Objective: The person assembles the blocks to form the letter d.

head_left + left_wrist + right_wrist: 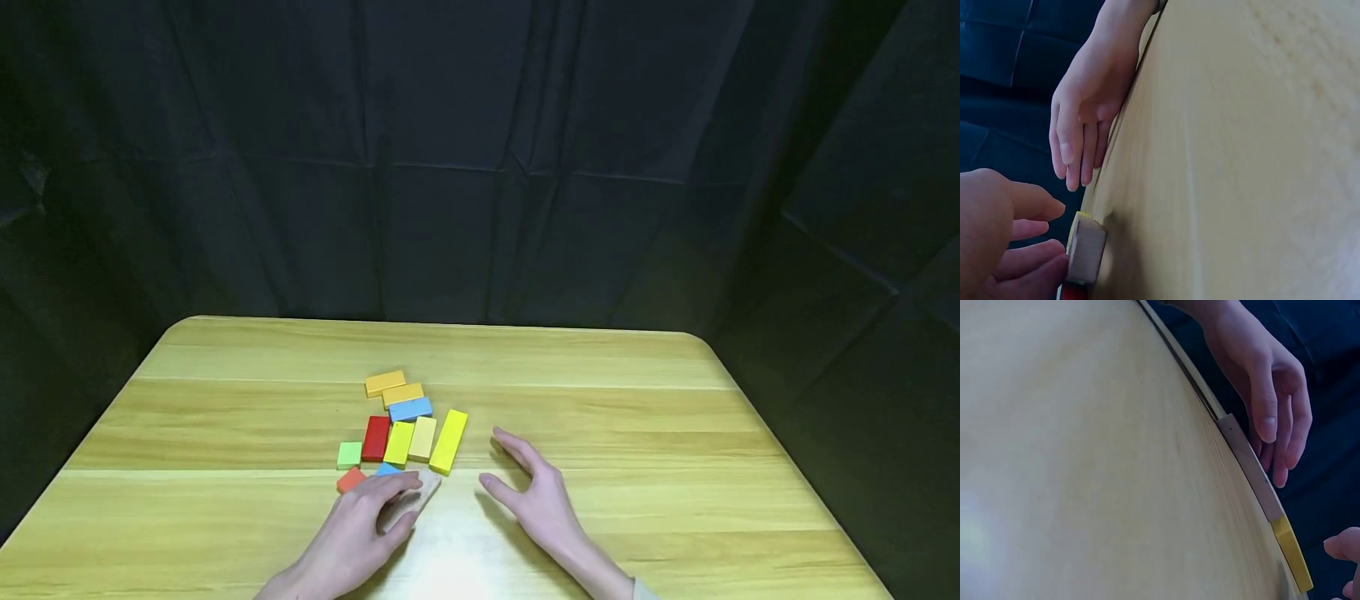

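A person's left hand [367, 521], fingers loosely parted, arched over a block [430, 485] lying eight to two o'clock lengthwise on the table [637, 417], pale and mottled, partly hidden; contact was unclear from here. At three o'clock, the right hand [538, 496] gaped emptily; at one lay a long yellow block [449, 442].

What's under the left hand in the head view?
The left hand partly covers a pale block. Parts of a blue block and an orange-red block show just beyond it. Their covered portions, and anything else beneath the hand, can't be seen.
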Available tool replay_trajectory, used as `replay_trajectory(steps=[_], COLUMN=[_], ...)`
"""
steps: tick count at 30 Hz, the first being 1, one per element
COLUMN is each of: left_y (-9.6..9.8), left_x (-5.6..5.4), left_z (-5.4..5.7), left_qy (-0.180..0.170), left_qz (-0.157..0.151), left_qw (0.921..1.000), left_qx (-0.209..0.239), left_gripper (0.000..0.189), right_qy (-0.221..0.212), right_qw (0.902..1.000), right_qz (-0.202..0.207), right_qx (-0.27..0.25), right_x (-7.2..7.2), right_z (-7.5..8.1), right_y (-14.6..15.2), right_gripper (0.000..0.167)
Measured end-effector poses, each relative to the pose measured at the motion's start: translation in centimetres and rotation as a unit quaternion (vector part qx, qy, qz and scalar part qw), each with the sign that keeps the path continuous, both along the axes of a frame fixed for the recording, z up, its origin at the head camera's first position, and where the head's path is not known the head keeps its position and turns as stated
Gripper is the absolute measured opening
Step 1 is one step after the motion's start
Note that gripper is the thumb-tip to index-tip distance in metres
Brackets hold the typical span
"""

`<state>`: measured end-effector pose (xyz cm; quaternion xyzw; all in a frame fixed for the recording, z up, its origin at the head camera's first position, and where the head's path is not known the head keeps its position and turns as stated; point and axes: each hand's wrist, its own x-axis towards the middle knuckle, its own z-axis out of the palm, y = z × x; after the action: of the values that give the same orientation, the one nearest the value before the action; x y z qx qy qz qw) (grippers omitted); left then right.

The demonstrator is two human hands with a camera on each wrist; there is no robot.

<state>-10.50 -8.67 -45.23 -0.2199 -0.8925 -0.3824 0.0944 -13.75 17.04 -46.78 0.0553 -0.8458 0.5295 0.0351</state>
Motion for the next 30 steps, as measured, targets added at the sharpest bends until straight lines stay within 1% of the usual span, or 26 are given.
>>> replay_trajectory(steps=[4,7,10,14,17,21,23,27,30], left_y=[0.0,0.0,0.0,0.1,0.1,0.2,0.2,0.3,0.4], left_x=[0.1,0.2,0.3,0.4,0.5,0.6,0.7,0.7,0.7], left_z=[0.2,0.3,0.4,0.5,0.5,0.6,0.6,0.3,0.1], left_qy=[-0.025,-0.043,-0.054,-0.079,-0.098,-0.122,-0.136,-0.142,-0.129], left_qz=[-0.014,-0.028,-0.042,-0.056,-0.058,-0.049,-0.049,-0.053,-0.051], left_qw=[0.9996,0.9986,0.9974,0.9949,0.9934,0.9914,0.9895,0.9885,0.9904], left_qx=[0.003,0.013,0.023,0.028,0.02,-0.001,-0.003,0.0,-0.006], left_gripper=[0.034,0.036,0.04,0.047,0.057,0.072,0.078,0.083,0.084], right_qy=[0.002,0.004,0.006,0.005,0.007,0.018,0.023,0.031,0.036], right_qw=[0.9999,0.9998,0.9997,0.9994,0.9991,0.9981,0.9973,0.9959,0.9948], right_qz=[0.0,-0.001,0.0,0.007,0.015,0.026,0.031,0.042,0.046], right_qx=[0.011,0.017,0.023,0.033,0.04,0.054,0.062,0.074,0.084], right_x=[-0.5,-0.7,-0.9,-1.2,-1.5,-1.9,-2.1,-2.5,-2.7], right_z=[-0.1,-0.1,-0.1,-0.1,-0.2,-0.2,-0.3,-0.2,-0.2], right_y=[-0.3,-0.5,-0.6,-0.8,-1.0,-1.4,-1.6,-2.0,-2.4], right_gripper=[0.066,0.067,0.069,0.071,0.072,0.074,0.076,0.079,0.081])
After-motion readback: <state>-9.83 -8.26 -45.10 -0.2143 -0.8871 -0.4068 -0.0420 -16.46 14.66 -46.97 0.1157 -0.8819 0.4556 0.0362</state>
